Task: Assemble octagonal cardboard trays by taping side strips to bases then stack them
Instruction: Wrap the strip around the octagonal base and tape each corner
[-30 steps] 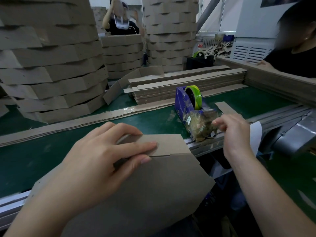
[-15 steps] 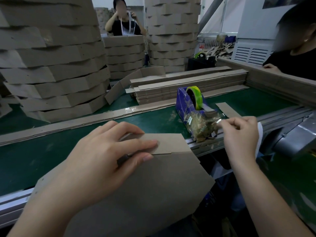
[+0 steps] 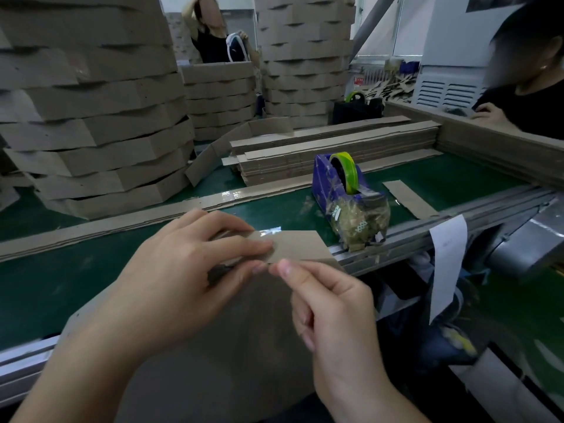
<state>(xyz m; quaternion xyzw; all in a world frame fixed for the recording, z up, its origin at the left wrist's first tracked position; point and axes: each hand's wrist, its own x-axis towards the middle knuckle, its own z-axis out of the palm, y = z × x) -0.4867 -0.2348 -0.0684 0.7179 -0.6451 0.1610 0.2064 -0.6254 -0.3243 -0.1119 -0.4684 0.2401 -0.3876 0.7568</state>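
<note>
An octagonal cardboard base (image 3: 232, 346) lies tilted over the near edge of the green belt. A brown side strip (image 3: 300, 247) stands up along its far edge. My left hand (image 3: 183, 276) grips the strip and base at their joint, fingers curled over the strip. My right hand (image 3: 329, 306) pinches a piece of clear tape (image 3: 270, 232) against the strip beside my left fingertips. The blue tape dispenser (image 3: 338, 181) with its green-yellow roll stands on the belt just right of the strip.
Tall stacks of finished trays (image 3: 91, 117) fill the left and back. A pile of flat side strips (image 3: 320, 154) lies behind the dispenser. A long strip (image 3: 122, 222) crosses the belt. One person sits at the right, another stands at the back.
My right hand left the dispenser and came left to the strip with a piece of tape. My left hand stayed on the strip and base.
</note>
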